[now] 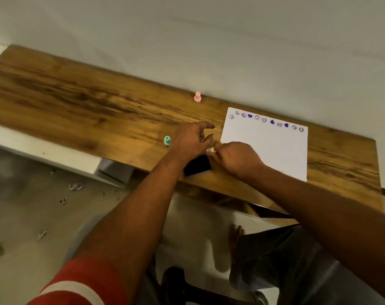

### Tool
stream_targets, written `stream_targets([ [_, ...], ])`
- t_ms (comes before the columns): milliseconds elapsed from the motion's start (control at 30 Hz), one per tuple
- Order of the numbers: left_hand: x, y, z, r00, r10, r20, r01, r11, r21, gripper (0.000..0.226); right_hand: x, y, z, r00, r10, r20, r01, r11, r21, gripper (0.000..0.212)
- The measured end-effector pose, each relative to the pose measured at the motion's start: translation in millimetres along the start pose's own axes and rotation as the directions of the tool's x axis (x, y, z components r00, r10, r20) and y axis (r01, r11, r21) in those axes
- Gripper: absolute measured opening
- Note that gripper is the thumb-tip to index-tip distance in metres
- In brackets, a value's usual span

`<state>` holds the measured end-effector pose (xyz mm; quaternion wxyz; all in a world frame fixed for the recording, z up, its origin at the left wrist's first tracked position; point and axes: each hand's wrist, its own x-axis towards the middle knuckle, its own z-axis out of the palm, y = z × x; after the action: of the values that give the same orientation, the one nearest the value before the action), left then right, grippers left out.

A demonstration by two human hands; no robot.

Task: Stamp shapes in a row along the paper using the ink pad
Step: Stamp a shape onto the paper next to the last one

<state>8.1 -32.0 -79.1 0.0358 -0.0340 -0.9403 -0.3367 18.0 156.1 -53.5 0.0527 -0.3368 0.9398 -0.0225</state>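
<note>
A white sheet of paper (pixel 271 148) lies on the wooden table (pixel 77 102), with a row of blue stamped shapes (pixel 266 121) along its far edge. The dark ink pad (pixel 197 166) sits left of the paper near the table's front edge. My right hand (pixel 235 159) is closed on a small whitish stamp (pixel 211 150) just above the pad's far right corner. My left hand (pixel 190 139) hovers over the pad's far side with fingers spread, holding nothing. A green stamp (pixel 167 141) stands just left of my left hand. A pink stamp (pixel 197 97) stands by the wall.
The table runs along a pale wall (pixel 231 40). A white shelf unit (pixel 55 155) stands below the table's left end. Scraps lie on the floor (pixel 33 216). My leg and bare foot (pixel 236 234) show under the table.
</note>
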Motion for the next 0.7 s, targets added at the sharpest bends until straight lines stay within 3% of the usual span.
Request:
stream_targets([
  [133, 24, 25, 33, 0.994, 0.073, 0.075, -0.091, 0.959, 0.270, 0.056, 4, 82, -3, 0.968, 0.242, -0.068, -0.243, 0.970, -0.010, 0.052],
  [233, 35, 37, 54, 0.989, 0.093, 0.118, -0.133, 0.908, 0.396, 0.075, 19, 124, 0, 0.941, 0.329, -0.079, -0.330, 0.944, -0.008, 0.054],
  [467, 51, 46, 73, 0.972, 0.029, 0.232, -0.155, 0.820, 0.551, 0.092, 64, 160, 11, 0.964, 0.255, -0.070, -0.259, 0.964, -0.058, 0.051],
  [700, 58, 42, 82, 0.952, -0.115, 0.285, -0.034, 0.883, 0.468, 0.094, 87, 178, 23, 0.966, 0.256, 0.027, -0.251, 0.961, -0.118, 0.051],
])
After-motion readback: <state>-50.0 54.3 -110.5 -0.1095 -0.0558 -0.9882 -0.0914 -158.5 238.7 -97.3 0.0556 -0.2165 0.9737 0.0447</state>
